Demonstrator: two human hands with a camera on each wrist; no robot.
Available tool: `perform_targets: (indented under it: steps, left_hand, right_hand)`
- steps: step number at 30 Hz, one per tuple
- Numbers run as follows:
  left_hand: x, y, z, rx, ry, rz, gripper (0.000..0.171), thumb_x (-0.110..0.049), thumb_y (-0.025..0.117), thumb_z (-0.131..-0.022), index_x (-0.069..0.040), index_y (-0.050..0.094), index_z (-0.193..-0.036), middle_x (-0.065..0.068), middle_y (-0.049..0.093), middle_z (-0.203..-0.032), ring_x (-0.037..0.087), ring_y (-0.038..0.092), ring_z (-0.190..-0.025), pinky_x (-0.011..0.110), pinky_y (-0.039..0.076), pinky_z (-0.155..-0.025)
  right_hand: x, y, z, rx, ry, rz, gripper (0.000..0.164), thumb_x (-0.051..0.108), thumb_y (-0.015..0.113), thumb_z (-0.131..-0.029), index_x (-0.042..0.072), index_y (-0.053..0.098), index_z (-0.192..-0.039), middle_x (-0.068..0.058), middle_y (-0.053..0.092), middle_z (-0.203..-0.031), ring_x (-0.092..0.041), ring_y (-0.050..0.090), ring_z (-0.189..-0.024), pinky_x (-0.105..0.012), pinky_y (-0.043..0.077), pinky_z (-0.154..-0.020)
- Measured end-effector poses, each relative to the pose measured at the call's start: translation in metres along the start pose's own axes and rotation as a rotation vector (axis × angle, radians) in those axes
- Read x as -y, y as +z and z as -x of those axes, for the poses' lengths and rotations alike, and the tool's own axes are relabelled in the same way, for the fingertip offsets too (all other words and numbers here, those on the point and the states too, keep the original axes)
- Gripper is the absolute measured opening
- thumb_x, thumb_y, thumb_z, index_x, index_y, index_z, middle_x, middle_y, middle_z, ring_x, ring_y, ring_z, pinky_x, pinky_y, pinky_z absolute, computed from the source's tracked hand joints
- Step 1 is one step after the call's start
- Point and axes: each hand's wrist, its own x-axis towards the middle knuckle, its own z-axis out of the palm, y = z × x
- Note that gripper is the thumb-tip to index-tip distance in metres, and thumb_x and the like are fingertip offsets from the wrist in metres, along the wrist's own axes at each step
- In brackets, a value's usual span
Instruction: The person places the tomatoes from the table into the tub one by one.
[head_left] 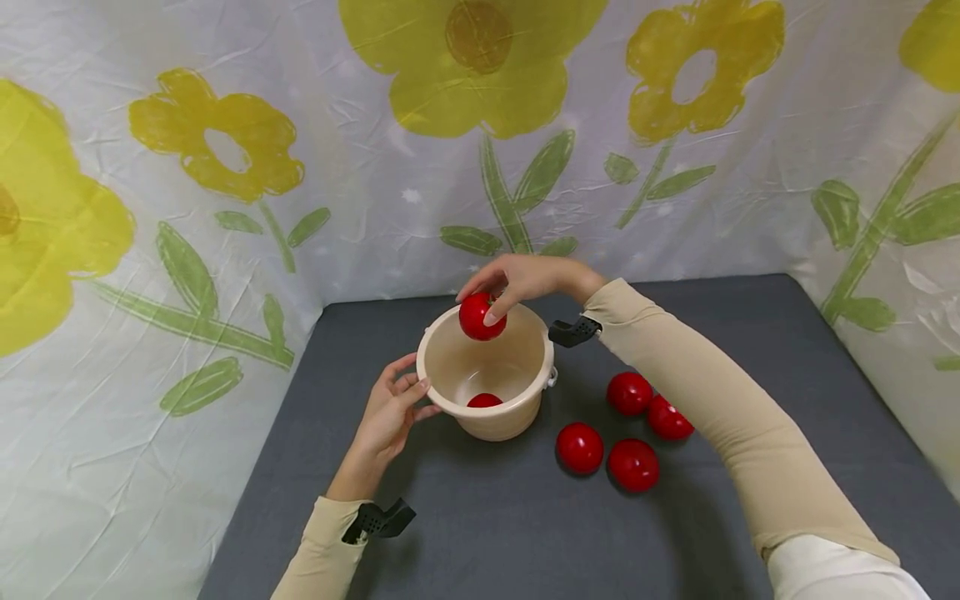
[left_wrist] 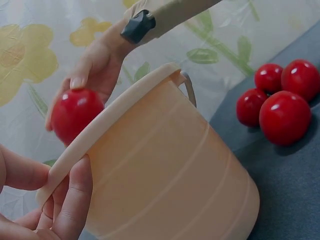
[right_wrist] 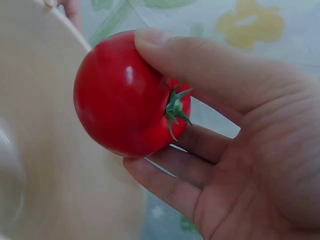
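Observation:
A red tomato [right_wrist: 125,95] with a green stalk is gripped between the thumb and fingers of my right hand [head_left: 525,279]. In the head view this tomato hangs over the mouth of a cream bucket [head_left: 498,427], toward its far side. My left hand [head_left: 393,408] pinches the bucket's rim at the left, thumb on top and fingers below, as the left wrist view shows. Inside the bucket another tomato [head_left: 484,401] lies at the bottom, partly hidden by the near wall.
Several more tomatoes [head_left: 580,448] sit on the dark grey tabletop [head_left: 480,517] to the right of the bucket, one partly behind my right sleeve [head_left: 720,400]. A flower-printed curtain [head_left: 375,167] hangs behind the table. The bucket's handle [left_wrist: 189,89] hangs at its side.

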Motion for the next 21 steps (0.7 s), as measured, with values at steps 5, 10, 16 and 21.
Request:
perform_targets:
  steps: [5, 10, 16, 21]
  left_hand:
    - [0.0, 0.0, 0.0, -0.008, -0.003, -0.015, 0.057, 0.004, 0.05, -0.098, -0.004, 0.026, -0.149, 0.0, 0.06, -0.1, 0.01, 0.066, -0.077, 0.026, 0.06, -0.067]
    - [0.0, 0.0, -0.001, -0.01, -0.002, -0.013, 0.057, 0.004, 0.051, -0.098, -0.004, 0.026, -0.149, 0.005, 0.06, -0.104, 0.01, 0.066, -0.077, 0.027, 0.06, -0.066]
    - [0.001, 0.001, -0.002, -0.014, 0.002, 0.002, 0.057, 0.005, 0.05, -0.098, -0.005, 0.026, -0.148, 0.007, 0.059, -0.104, 0.01, 0.065, -0.076, 0.027, 0.06, -0.065]
    - [0.002, 0.0, -0.001, -0.019, 0.0, 0.002, 0.057, 0.004, 0.051, -0.098, -0.005, 0.026, -0.148, 0.008, 0.058, -0.106, 0.01, 0.065, -0.075, 0.027, 0.06, -0.065]
  right_hand:
    - [-0.007, 0.011, -0.017, 0.039, 0.025, 0.026, 0.054, 0.014, 0.072, -0.087, 0.007, 0.057, -0.138, -0.01, 0.062, -0.132, -0.023, 0.059, -0.117, -0.034, 0.055, -0.096]
    - [-0.015, 0.021, -0.028, 0.072, 0.06, 0.015, 0.053, 0.015, 0.074, -0.086, 0.012, 0.059, -0.137, -0.006, 0.063, -0.133, -0.022, 0.059, -0.119, -0.034, 0.055, -0.097]
    - [-0.023, 0.038, -0.035, 0.095, 0.141, -0.112, 0.051, 0.012, 0.075, -0.085, 0.019, 0.062, -0.134, 0.0, 0.061, -0.135, -0.02, 0.055, -0.124, -0.036, 0.054, -0.1]
    - [-0.032, 0.05, -0.038, 0.102, 0.176, -0.201, 0.05, 0.007, 0.073, -0.084, 0.02, 0.064, -0.131, 0.002, 0.058, -0.137, -0.019, 0.05, -0.128, -0.034, 0.053, -0.1]
